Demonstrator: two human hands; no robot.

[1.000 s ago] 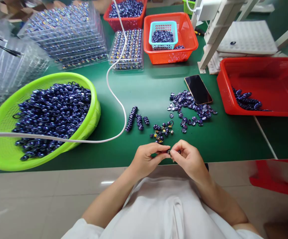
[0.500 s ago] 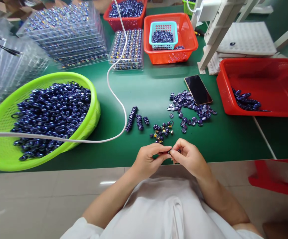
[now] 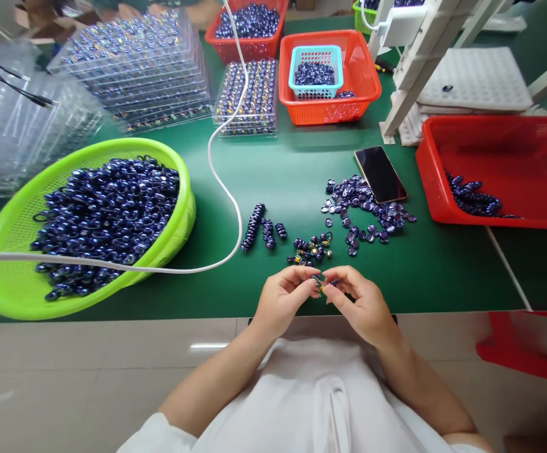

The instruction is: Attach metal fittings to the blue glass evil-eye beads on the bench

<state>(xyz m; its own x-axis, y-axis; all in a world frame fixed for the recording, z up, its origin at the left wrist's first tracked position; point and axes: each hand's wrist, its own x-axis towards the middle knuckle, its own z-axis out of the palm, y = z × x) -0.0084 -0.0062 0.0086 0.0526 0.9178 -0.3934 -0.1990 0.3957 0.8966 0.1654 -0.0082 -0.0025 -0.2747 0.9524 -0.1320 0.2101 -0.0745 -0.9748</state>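
Note:
Near the front edge of the green table, my left hand (image 3: pixel 286 294) and my right hand (image 3: pixel 359 299) meet, thumbs and fingertips pinched together. Between them is a small dark blue ringed part (image 3: pixel 319 280) with a yellowish bit showing; the fingers cover most of it. Just beyond my fingertips lies a small pile of blue and gold parts (image 3: pixel 311 249). To its left are rows of stacked dark blue pieces (image 3: pixel 254 226). Loose shiny blue caps (image 3: pixel 351 192) are scattered to the right, and a phone (image 3: pixel 381 174) rests against them.
A green basket (image 3: pixel 186 220) full of blue ringed parts stands at left, crossed by a white cable (image 3: pixel 228 195). Clear trays (image 3: pixel 160 75) are stacked behind. Orange basket (image 3: pixel 330 113) holds a light-blue basket (image 3: pixel 318 50). Red bin (image 3: pixel 513 151) stands right, beside a metal post (image 3: pixel 412 75).
My hands have drawn slightly apart at the fingertips, so more of the small part and its yellowish bit shows. The whole view has shifted slightly.

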